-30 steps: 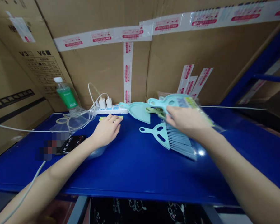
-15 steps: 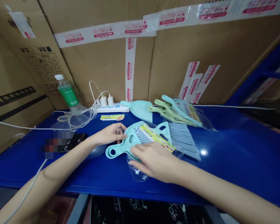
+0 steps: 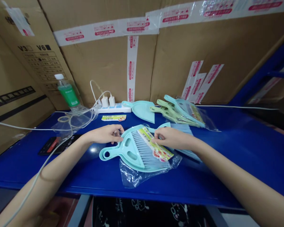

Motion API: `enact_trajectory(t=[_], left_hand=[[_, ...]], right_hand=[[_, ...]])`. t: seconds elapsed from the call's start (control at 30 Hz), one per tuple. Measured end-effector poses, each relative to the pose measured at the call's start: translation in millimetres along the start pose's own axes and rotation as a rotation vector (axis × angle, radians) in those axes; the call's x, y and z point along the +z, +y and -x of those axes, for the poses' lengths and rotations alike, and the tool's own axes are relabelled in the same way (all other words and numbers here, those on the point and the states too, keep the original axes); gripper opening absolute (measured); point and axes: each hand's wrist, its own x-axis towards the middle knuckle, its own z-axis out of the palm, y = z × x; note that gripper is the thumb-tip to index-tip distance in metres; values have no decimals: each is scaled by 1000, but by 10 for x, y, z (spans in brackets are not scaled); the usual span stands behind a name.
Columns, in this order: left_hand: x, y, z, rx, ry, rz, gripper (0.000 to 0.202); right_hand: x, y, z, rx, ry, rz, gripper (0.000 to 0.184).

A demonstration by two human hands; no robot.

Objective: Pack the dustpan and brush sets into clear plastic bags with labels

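A mint dustpan-and-brush set [image 3: 134,151] lies in a clear plastic bag with a yellow label [image 3: 155,146] in the middle of the blue table [image 3: 227,154]. My left hand [image 3: 106,133] pinches the bag's top edge at the dustpan's upper left. My right hand [image 3: 171,138] pinches the bag by the label's upper end. A loose mint brush [image 3: 184,132] lies partly hidden under my right hand.
A loose dustpan [image 3: 142,111] and a pile of bagged sets [image 3: 180,112] lie behind. At the back left are a power strip [image 3: 112,108], a loose label [image 3: 113,118], a green bottle [image 3: 67,94], a clear bag with cables [image 3: 73,121] and a phone [image 3: 58,144]. Cardboard boxes [image 3: 180,56] wall the back.
My right hand took a bagged set from the back pile and laid it in the middle. Both hands now pinch the bag's upper edge.
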Motion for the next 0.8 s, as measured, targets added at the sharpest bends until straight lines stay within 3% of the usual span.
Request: enact_trajectory(t=[0.17,0.3,0.37,0.43,0.47,0.53,0.67,0.8], left_hand=[[-56,-7,20,-12,-39,-81,28],[-68,-16,34,28,-16,-245,28],[-24,-10,21,87,158,-408,28],[52,8,-7,189,451,-612,32],[96,21,-23,261,586,-709,35],[185,52,-45,451,716,-887,41],[311,132,-13,816,805,-1184,35],[322,210,55,992,827,-1346,30]], right_hand=[[5,101,-39,-77,28,-69,24],[-30,191,-45,4,244,-144,19],[-39,180,-48,-18,370,-204,16],[-31,142,-53,-101,418,-268,14],[-18,120,-57,-145,404,-302,15],[23,81,-70,-210,320,-373,18],[129,35,-113,-293,167,-490,22],[194,11,-152,-397,81,-568,28]])
